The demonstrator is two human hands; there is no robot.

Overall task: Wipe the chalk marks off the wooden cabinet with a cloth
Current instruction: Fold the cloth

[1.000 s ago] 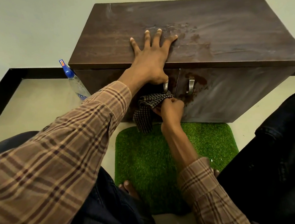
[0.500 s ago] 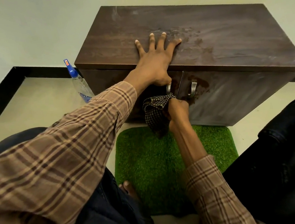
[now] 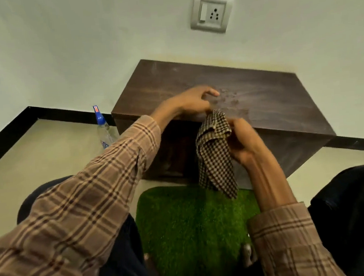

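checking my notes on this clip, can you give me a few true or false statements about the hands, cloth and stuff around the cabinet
1. The right hand holds the checked cloth. True.
2. The cloth lies spread flat on the green mat. False: it hangs from the right hand in front of the cabinet, its top at the cabinet's front edge.
3. The left hand is over the cabinet's top, near its front edge. True.
4. The spray bottle stands on top of the cabinet. False: it stands on the floor beside the cabinet's left end.
5. A wall socket sits on the wall above the cabinet. True.
6. The left hand holds the spray bottle. False: it holds nothing.
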